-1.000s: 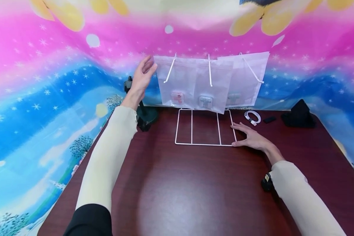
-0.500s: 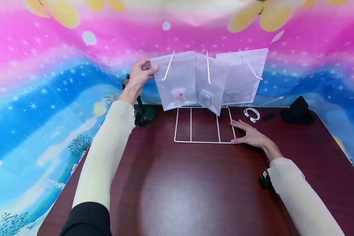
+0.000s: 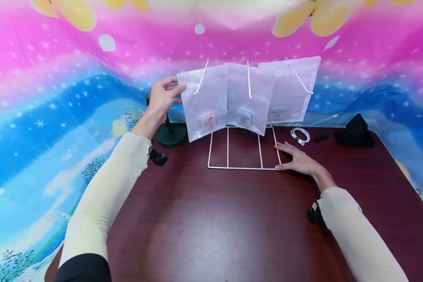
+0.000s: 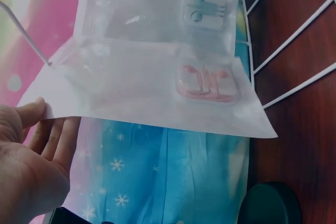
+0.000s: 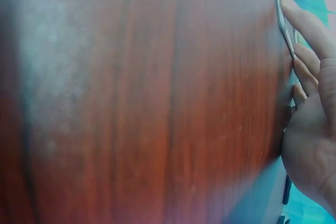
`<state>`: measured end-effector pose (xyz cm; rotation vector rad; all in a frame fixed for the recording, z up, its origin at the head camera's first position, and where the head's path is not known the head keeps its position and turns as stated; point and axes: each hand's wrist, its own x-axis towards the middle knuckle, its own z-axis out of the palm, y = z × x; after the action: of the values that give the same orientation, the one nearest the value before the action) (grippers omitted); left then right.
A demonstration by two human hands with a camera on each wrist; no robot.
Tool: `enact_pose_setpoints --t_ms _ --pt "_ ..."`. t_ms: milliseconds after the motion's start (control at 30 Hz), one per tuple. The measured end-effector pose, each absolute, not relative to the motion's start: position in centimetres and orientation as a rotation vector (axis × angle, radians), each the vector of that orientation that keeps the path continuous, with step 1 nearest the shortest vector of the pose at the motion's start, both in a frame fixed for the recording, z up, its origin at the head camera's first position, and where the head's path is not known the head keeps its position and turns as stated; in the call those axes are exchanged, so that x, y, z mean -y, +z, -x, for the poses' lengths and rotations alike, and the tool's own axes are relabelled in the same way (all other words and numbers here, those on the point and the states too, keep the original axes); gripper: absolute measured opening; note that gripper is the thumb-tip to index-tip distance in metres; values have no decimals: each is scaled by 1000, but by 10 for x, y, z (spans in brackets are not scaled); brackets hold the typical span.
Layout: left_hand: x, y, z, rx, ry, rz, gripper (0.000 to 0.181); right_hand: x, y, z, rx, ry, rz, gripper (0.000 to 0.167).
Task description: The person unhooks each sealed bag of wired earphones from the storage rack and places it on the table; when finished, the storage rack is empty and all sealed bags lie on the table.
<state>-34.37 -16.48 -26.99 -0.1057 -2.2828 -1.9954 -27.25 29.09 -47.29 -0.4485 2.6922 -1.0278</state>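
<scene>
My left hand (image 3: 161, 98) pinches the upper left corner of a translucent white zip bag (image 3: 206, 100), thumb in front and fingers behind. That bag hangs on the left hook of a white wire rack (image 3: 244, 168). Inside it, in the left wrist view, lie pink earphones (image 4: 207, 82) in a clear case. A second bag (image 3: 253, 88), with pale blue-green earphones (image 4: 205, 14), hangs on the middle hook; a third bag (image 3: 294, 84) hangs on the right one. With thumb and fingers spread, my right hand (image 3: 299, 161) rests at the rack base's front right corner, touching the wire.
Right of the rack lie a coiled white cable (image 3: 300, 136) and a small black object (image 3: 320, 138). A black stand (image 3: 355, 133) is farther right. Behind my left wrist stands a dark round-based stand (image 3: 170, 135). A patterned cloth (image 3: 109, 86) backs the table (image 3: 211, 219).
My left hand has taken hold of the left bag's corner and drawn it slightly left and forward. The left and middle bags now overlap less. My right hand stays at the base.
</scene>
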Motion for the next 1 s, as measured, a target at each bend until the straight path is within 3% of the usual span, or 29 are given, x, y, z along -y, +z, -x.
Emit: enact_pose_setpoints --t_ms 400,1000 --pt "171 -276 310 2236 -2024 192 38 -295 -475 272 -2703 -1005 452 93" --pt "187 -284 265 2053 -2183 323 17 -291 -474 271 -2738 -989 500 91"
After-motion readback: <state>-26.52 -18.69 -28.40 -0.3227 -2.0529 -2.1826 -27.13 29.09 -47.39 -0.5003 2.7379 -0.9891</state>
